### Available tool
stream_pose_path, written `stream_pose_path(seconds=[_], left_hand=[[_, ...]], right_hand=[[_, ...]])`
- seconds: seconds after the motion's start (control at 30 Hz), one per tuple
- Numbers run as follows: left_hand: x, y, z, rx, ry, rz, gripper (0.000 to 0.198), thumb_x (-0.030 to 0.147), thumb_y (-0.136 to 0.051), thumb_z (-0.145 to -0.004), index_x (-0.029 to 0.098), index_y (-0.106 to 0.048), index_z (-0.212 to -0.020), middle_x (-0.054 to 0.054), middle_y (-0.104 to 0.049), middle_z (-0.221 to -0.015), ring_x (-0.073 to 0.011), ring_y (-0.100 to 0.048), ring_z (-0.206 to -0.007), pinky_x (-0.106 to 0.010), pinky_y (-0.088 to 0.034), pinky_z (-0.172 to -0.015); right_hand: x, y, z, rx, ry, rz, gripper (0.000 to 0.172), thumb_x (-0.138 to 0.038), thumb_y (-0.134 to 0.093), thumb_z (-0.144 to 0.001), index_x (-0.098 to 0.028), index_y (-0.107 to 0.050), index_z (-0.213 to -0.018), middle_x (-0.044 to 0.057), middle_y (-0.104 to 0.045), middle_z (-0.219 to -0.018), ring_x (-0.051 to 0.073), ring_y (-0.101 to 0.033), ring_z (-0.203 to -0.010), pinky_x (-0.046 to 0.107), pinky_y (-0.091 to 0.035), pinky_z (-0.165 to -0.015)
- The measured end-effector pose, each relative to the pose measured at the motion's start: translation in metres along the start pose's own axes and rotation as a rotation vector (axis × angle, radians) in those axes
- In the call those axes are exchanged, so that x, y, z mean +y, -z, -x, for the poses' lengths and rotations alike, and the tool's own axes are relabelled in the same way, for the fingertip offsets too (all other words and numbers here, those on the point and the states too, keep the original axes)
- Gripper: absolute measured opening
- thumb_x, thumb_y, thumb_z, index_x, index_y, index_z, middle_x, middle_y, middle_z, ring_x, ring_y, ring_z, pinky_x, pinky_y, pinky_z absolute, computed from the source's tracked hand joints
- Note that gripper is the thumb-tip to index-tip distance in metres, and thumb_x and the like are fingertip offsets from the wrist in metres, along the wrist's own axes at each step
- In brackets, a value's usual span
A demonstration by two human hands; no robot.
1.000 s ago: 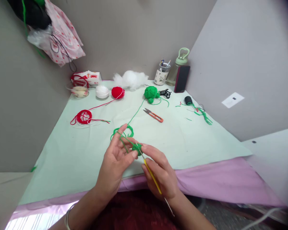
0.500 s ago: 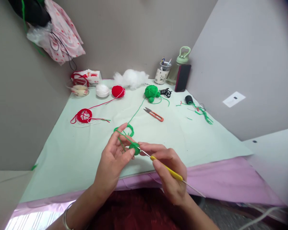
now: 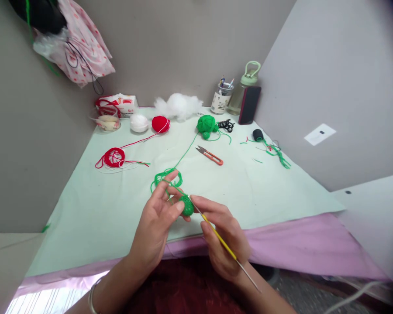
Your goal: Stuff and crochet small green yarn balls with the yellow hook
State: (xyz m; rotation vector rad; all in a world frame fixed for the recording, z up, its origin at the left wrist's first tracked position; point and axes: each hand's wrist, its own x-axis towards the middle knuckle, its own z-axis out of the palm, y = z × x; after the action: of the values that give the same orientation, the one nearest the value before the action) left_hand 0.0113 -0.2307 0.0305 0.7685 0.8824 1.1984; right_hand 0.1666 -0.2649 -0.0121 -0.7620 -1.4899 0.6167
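Between the thumb and fingers of my left hand is a small round green crochet piece. Green yarn runs over my raised left index finger down to the piece. My right hand grips a crochet hook by its yellow handle, the metal tip at the upper edge of the piece. Whether a loop sits on the tip is too small to tell. Just beyond my left fingers lies a loose coil of green yarn, with a strand leading back to a green yarn ball.
Orange-handled thread snips lie mid-table, with black scissors behind. To the left are a red yarn coil, a red ball and a white ball. White stuffing, a pen cup, a bottle and a phone stand at the back.
The green piece has turned and moved slightly right and down in my left hand. My right hand has shifted a little left, and the hook now points more steeply. More of the yarn coil shows.
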Motion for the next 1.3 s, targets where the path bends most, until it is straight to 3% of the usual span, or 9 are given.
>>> stream_pose_path(seconds=[0.3, 0.43, 0.57, 0.67, 0.77, 0.87, 1.0, 1.13, 1.3], left_hand=[[-0.010, 0.003, 0.001, -0.021, 0.003, -0.024, 0.075, 0.027, -0.088, -0.084, 0.035, -0.056, -0.152, 0.001, -0.064, -0.102, -0.0144, -0.062, -0.099, -0.023, -0.056, -0.087], [-0.007, 0.006, -0.004, 0.014, -0.027, -0.037, 0.071, 0.029, -0.088, -0.084, 0.035, -0.060, -0.149, 0.002, -0.067, -0.104, -0.0128, -0.062, -0.096, -0.021, -0.054, -0.087], [-0.007, 0.006, 0.003, 0.017, -0.156, -0.065, 0.062, 0.024, -0.088, -0.085, 0.041, -0.068, -0.141, 0.004, -0.073, -0.097, -0.0121, -0.065, -0.090, -0.023, -0.054, -0.089], [-0.006, 0.005, 0.015, -0.138, -0.246, -0.145, 0.052, 0.017, -0.088, -0.084, 0.041, -0.077, -0.129, 0.005, -0.074, -0.078, -0.0137, -0.068, -0.088, -0.026, -0.053, -0.096], [-0.002, 0.005, 0.023, -0.302, -0.200, -0.192, 0.047, 0.015, -0.086, -0.086, 0.040, -0.080, -0.125, 0.005, -0.076, -0.076, -0.0144, -0.070, -0.082, -0.027, -0.056, -0.089], [-0.001, 0.005, 0.021, -0.185, -0.205, -0.168, 0.049, 0.017, -0.084, -0.089, 0.041, -0.076, -0.131, 0.005, -0.077, -0.085, -0.0113, -0.067, -0.076, -0.023, -0.057, -0.081], [-0.007, 0.005, 0.011, -0.026, -0.205, -0.179, 0.064, 0.021, -0.088, -0.086, 0.039, -0.066, -0.143, 0.003, -0.074, -0.108, -0.0107, -0.065, -0.087, -0.023, -0.055, -0.088], [-0.010, 0.001, 0.003, 0.000, -0.140, -0.232, 0.083, 0.024, -0.094, -0.076, 0.035, -0.056, -0.149, 0.000, -0.070, -0.114, -0.0159, -0.065, -0.101, -0.029, -0.054, -0.097], [-0.007, -0.003, -0.001, -0.003, -0.111, -0.246, 0.086, 0.028, -0.093, -0.075, 0.031, -0.052, -0.151, 0.000, -0.070, -0.104, -0.0192, -0.068, -0.098, -0.034, -0.056, -0.095]], right_hand=[[0.005, -0.005, 0.001, 0.108, 0.039, 0.064, 0.049, -0.001, -0.063, -0.097, -0.033, -0.065, -0.135, 0.006, -0.074, -0.138, 0.022, -0.070, -0.131, 0.043, -0.061, -0.109], [0.006, -0.003, 0.000, 0.118, 0.064, 0.105, 0.048, -0.001, -0.061, -0.098, -0.031, -0.064, -0.135, 0.008, -0.075, -0.136, 0.024, -0.071, -0.129, 0.047, -0.062, -0.108], [0.006, -0.005, -0.003, 0.122, 0.041, 0.106, 0.043, -0.001, -0.059, -0.099, -0.029, -0.064, -0.131, 0.009, -0.075, -0.137, 0.024, -0.072, -0.127, 0.047, -0.063, -0.105], [0.006, -0.006, -0.006, 0.116, -0.006, 0.089, 0.036, -0.004, -0.059, -0.100, -0.029, -0.064, -0.126, 0.008, -0.076, -0.133, 0.023, -0.074, -0.123, 0.046, -0.065, -0.102], [0.005, -0.005, -0.008, 0.154, -0.010, 0.094, 0.034, -0.006, -0.060, -0.101, -0.030, -0.066, -0.124, 0.007, -0.077, -0.131, 0.023, -0.075, -0.123, 0.045, -0.066, -0.100], [0.006, -0.003, -0.009, 0.194, 0.036, 0.092, 0.038, -0.003, -0.061, -0.100, -0.030, -0.067, -0.126, 0.006, -0.077, -0.130, 0.022, -0.075, -0.121, 0.044, -0.065, -0.101], [0.007, -0.002, -0.007, 0.200, 0.051, 0.128, 0.040, -0.004, -0.062, -0.099, -0.030, -0.066, -0.128, 0.007, -0.077, -0.129, 0.023, -0.075, -0.119, 0.045, -0.064, -0.100], [0.008, -0.003, -0.005, 0.160, 0.092, 0.223, 0.038, -0.007, -0.066, -0.098, -0.030, -0.067, -0.129, 0.009, -0.077, -0.128, 0.025, -0.074, -0.120, 0.046, -0.065, -0.100], [0.009, -0.004, -0.005, 0.179, 0.198, 0.355, 0.043, -0.006, -0.067, -0.096, -0.029, -0.066, -0.133, 0.010, -0.076, -0.119, 0.025, -0.074, -0.110, 0.046, -0.068, -0.090]])
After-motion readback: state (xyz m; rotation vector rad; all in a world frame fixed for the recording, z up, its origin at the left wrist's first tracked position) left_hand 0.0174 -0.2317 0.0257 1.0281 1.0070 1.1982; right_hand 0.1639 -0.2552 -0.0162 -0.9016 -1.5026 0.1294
